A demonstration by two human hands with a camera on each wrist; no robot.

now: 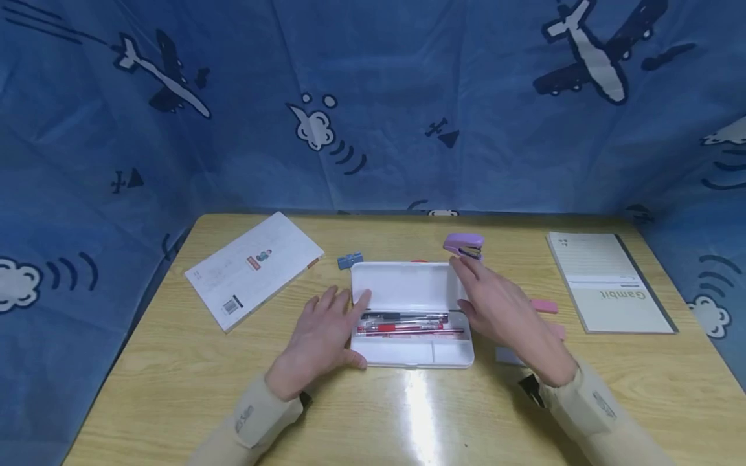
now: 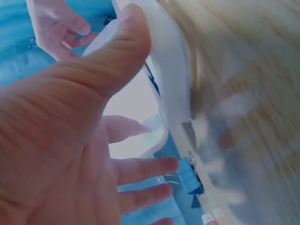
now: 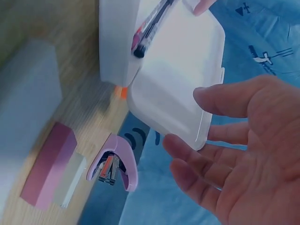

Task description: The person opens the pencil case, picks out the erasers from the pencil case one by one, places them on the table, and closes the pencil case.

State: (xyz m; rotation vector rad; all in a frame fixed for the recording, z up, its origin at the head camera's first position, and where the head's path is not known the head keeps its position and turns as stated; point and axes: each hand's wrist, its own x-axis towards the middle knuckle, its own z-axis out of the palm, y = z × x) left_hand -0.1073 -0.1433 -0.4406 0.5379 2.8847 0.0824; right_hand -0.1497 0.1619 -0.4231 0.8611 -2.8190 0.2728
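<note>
A white pencil case stands open on the table, its lid raised at the back. Several pens, black and red among them, lie in its rear compartment; the front compartments look bare. My left hand spreads along the left side, thumb at the case's front corner and index finger against the lid. My right hand holds the lid's right edge. In the right wrist view its thumb lies over the lid's inner face, with the fingers at and behind the edge.
Behind the case are a blue binder clip and a purple stapler. A white booklet lies at the left, a notepad at the right. Pink blocks sit beside the right hand, partly hidden. A blue curtain hangs behind the table.
</note>
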